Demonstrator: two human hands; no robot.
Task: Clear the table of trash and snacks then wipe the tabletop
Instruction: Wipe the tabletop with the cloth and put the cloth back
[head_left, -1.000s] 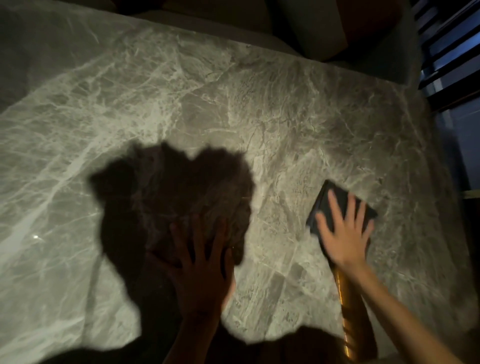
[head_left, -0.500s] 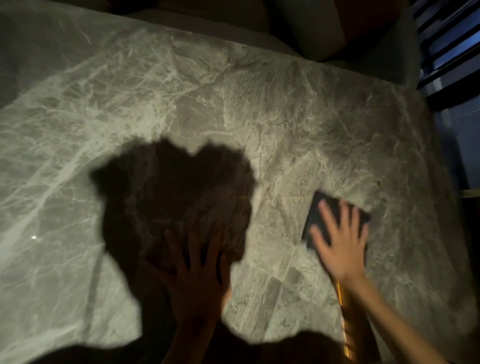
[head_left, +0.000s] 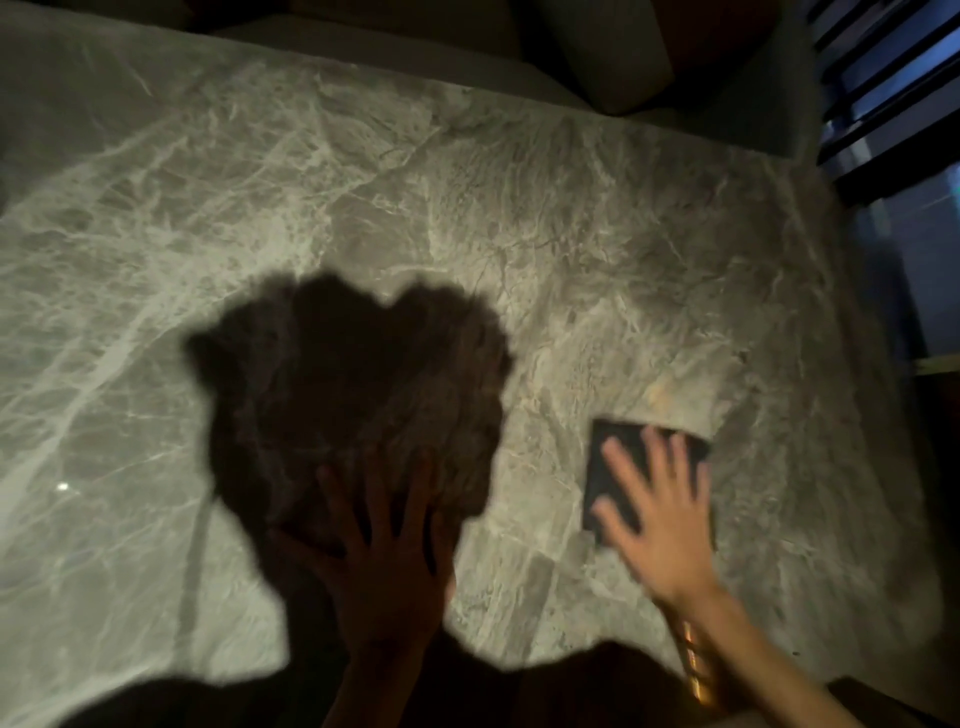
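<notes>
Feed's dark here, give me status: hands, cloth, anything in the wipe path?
Right hand flat on dark cloth, fingers spread. Left hand flat on marble tabletop, in shadow. No trash or snacks visible in the path.

The right hand (head_left: 662, 525) has slid the dark cloth (head_left: 613, 467) nearer along the tabletop (head_left: 467, 208).

Open marble tabletop (head_left: 467, 208) all round; only the cloth (head_left: 618, 467) lies on it.
</notes>
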